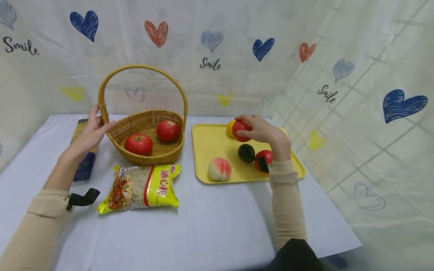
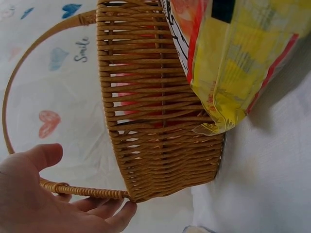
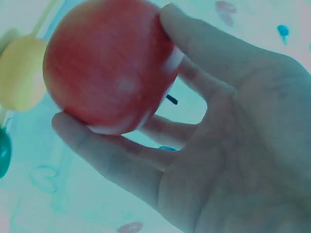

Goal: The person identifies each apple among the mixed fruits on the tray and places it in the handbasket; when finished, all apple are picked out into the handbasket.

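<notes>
My left hand [image 1: 89, 133] grips the left side of the wicker basket's arched handle [image 1: 142, 66]; in the left wrist view the fingers [image 2: 109, 208] lie along its outer side and the thumb [image 2: 46, 155] on the other. Two red apples [image 1: 138, 145] sit inside the wicker basket [image 1: 169, 157]. Over the yellow tray's far part, my right hand [image 1: 262, 130] holds another red apple [image 3: 109, 63] between thumb and fingertips. On the tray [image 1: 207, 143] lie a peach [image 1: 219, 169], a dark green avocado [image 1: 246, 153], a yellow fruit [image 1: 230, 128] and a red apple [image 1: 264, 154], partly covered by a black wrist device.
A yellow bag of pasta [image 1: 140, 187] lies in front of the basket, touching it in the left wrist view. Left of the basket is a dark blue and gold package [image 1: 83, 165], partly behind my left arm. A heart-printed curtain [image 1: 186, 86] hangs behind the white-covered table [image 1: 217, 226].
</notes>
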The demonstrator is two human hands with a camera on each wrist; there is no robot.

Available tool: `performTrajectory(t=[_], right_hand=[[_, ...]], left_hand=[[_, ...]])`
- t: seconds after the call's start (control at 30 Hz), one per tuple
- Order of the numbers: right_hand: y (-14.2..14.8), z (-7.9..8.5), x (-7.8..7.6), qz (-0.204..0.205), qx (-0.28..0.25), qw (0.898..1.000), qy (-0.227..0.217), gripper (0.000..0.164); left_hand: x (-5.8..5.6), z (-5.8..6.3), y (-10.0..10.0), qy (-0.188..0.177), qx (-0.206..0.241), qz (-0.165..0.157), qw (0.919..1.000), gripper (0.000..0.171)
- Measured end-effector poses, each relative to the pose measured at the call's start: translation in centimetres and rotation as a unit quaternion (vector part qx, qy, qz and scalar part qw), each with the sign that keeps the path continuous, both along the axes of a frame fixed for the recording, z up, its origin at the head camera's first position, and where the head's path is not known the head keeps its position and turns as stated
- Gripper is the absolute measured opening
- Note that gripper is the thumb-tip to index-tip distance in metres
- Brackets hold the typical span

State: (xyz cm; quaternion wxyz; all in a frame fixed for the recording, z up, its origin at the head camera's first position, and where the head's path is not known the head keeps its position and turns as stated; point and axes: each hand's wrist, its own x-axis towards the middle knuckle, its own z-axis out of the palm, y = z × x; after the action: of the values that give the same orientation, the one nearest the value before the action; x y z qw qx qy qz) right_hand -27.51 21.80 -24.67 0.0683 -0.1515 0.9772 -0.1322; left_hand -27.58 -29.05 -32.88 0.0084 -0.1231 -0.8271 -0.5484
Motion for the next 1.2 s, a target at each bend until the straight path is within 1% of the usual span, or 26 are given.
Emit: performTrajectory(t=[0.2, 0.37, 0.43, 0.53, 0.63, 0.77, 0.83, 0.87, 0.97, 1.07, 1.2], right_hand=[[-2.6, 1.0, 1.5, 0.044, -0.011, 0.999, 0.009, 0.052], [-4.8, 0.8, 2.4, 0.06, -0.013, 0.998, 0.006, 0.051], [-6.0, 0.7, 2.7, 0.078, -0.009, 0.997, 0.007, 0.05], [-8.3, 0.6, 2.7, 0.119, 0.008, 0.993, 0.017, 0.048], [-10.9, 0.4, 2.4, 0.173, 0.034, 0.984, 0.038, 0.047], [-14.4, -0.3, 1.4, 0.258, 0.066, 0.961, 0.078, 0.048], [-15.7, -0.8, 0.8, 0.286, 0.079, 0.95, 0.095, 0.05], [-16.3, -1.0, 0.5, 0.293, 0.084, 0.947, 0.101, 0.051], [-17.6, -1.8, -0.2, 0.292, 0.106, 0.945, 0.106, 0.052], [-18.9, -2.6, -0.5, 0.29, 0.132, 0.941, 0.116, 0.052], [-20.4, -3.3, -0.8, 0.3, 0.169, 0.93, 0.129, 0.052]], left_hand=[[0.0, 0.0, 0.2, -0.001, -0.001, 0.001, 1.0, 0.083], [-0.3, -0.3, 0.7, -0.001, 0.002, -0.008, 1.0, 0.083], [-0.3, -0.6, 0.8, -0.003, 0.002, -0.009, 1.0, 0.083], [-0.3, -1.0, 0.7, -0.006, 0.001, -0.008, 1.0, 0.083], [-0.1, -1.1, 0.6, -0.005, 0.002, -0.006, 1.0, 0.083], [-0.1, -0.9, 0.5, 0.005, 0.009, -0.001, 0.9999, 0.082], [0.0, -0.8, 0.5, 0.008, 0.011, 0.002, 0.9999, 0.082], [-0.1, -0.7, 0.5, 0.008, 0.01, 0.003, 0.9999, 0.082], [-0.2, -0.8, 0.4, 0.006, 0.006, 0.002, 1.0, 0.082], [-0.3, -0.8, 0.2, 0.005, 0.004, 0.003, 1.0, 0.082], [-0.3, -0.6, 0.1, 0.01, 0.0, 0.006, 0.9999, 0.081]])
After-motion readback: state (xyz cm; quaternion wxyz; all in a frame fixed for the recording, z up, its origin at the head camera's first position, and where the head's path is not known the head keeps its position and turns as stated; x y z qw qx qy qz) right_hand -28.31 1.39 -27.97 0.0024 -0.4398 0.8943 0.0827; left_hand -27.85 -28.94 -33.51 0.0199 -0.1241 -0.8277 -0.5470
